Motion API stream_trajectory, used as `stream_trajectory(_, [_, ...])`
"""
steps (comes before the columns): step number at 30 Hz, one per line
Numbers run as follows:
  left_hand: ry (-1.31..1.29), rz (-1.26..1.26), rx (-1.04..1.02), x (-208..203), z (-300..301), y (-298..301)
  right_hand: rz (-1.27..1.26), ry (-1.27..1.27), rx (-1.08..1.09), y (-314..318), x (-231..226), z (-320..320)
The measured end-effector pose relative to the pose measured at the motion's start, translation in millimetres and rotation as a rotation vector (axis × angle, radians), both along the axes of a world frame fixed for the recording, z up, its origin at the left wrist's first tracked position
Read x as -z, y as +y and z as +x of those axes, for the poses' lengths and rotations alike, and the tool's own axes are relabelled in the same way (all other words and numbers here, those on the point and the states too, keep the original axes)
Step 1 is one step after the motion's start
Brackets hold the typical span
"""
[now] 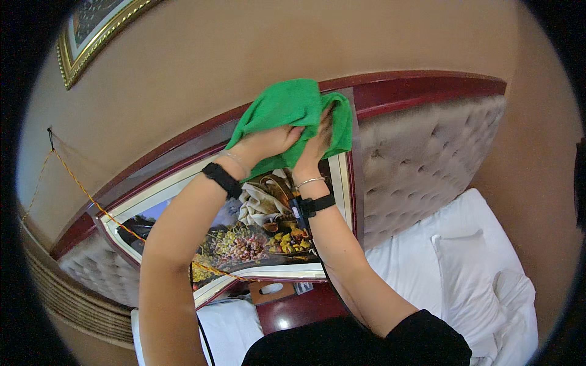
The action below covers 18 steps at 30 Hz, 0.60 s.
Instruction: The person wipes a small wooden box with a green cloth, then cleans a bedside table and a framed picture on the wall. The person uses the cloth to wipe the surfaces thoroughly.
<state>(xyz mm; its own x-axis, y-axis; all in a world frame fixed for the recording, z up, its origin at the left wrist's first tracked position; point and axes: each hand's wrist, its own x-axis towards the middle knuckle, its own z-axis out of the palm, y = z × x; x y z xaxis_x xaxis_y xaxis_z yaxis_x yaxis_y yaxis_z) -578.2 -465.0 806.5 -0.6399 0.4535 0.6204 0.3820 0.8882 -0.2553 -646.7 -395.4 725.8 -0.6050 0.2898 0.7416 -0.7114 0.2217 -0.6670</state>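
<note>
A bright green cloth (pixel 278 105) is bunched in both my hands, in front of the top rail of a headboard panel. My left hand (pixel 268 145) grips it from the left, its fingers mostly under the fabric. Close beside it, my right hand (pixel 317 137) is wrapped in a fold of the same cloth, so its fingers show only in part. Below the cloth is a framed still-life picture (pixel 244 241) of fruit and drapery, set between padded panels. Whether the cloth touches the wood, I cannot tell.
A tufted grey headboard (pixel 421 161) with a dark red wooden rail stands at right above a white bed with a pillow (pixel 467 274). An orange cord (pixel 85 192) hangs from a wall hook at left. A tissue box (pixel 268 291) sits on the red nightstand (pixel 293 314).
</note>
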Motion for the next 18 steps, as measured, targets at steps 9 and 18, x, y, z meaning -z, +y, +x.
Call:
stream_trajectory(9, [0.016, 0.12, 0.112, 4, -9, -4, 0.171, -0.058, 0.612, -14, -9, -7])
stream_trajectory(18, [0.167, 0.187, -0.018, 78, 66, -80, 0.306, -0.051, 0.134, -73, 51, 56])
